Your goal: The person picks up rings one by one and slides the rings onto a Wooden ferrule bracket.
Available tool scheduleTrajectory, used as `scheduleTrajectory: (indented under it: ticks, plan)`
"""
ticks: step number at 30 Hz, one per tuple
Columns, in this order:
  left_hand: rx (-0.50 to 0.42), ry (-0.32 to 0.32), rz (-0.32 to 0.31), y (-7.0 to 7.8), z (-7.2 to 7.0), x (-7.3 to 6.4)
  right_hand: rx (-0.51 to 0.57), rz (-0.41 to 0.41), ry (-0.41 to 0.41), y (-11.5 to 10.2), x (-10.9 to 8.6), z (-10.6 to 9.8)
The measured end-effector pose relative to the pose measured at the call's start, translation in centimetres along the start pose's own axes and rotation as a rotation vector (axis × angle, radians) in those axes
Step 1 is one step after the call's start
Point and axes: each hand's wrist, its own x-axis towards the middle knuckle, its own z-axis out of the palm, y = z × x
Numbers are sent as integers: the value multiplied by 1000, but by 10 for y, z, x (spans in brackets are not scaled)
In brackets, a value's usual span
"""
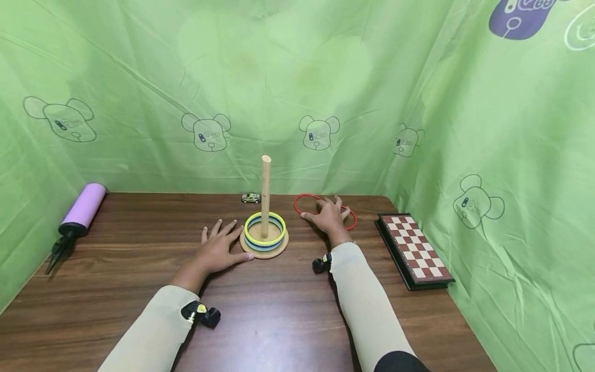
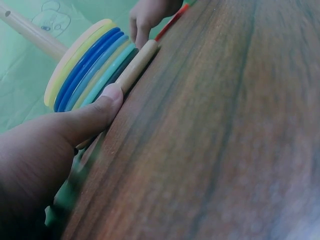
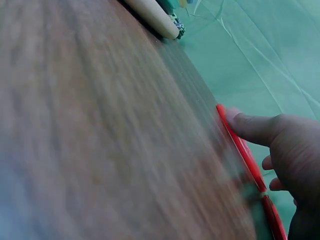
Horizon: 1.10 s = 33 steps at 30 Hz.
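Observation:
A wooden peg (image 1: 265, 194) rises from a round wooden base (image 1: 280, 251), and a stack of coloured rings, yellow ring (image 1: 279, 242) on top and blue and green ones below, surrounds its foot. My left hand (image 1: 218, 253) lies beside the base with fingers spread, its thumb (image 2: 112, 95) pressing on the base's edge. On the table right of the peg, my right hand (image 1: 329, 216) spreads over two flat red rings, a left red ring (image 1: 297, 201) and a right red ring (image 1: 355, 219). In the right wrist view, the thumb (image 3: 245, 124) touches a red ring's edge; the other fingertips are partly hidden.
A small toy car (image 1: 251, 198) stands behind the peg near the table's back edge. On the left lies a purple and black hand pump (image 1: 85, 206). At the right edge is a red-and-white chessboard (image 1: 415, 248). Green curtains (image 1: 269, 77) enclose the table (image 1: 260, 320).

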Motion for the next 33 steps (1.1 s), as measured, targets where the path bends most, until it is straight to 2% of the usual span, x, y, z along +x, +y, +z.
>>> scheduleTrajectory:
  ticks: [6, 14, 23, 33]
  plan:
    - [2, 6, 0, 0, 1, 0, -19, 16, -8, -1, 2, 1]
    - [4, 13, 3, 0, 1, -1, -5, -10, 42, -2, 1, 2]
    - [-1, 13, 6, 1, -1, -1, 97, -60, 60, -4, -6, 1]
    - [-1, 14, 3, 0, -2, -1, 239, -187, 59, -8, -15, -3]
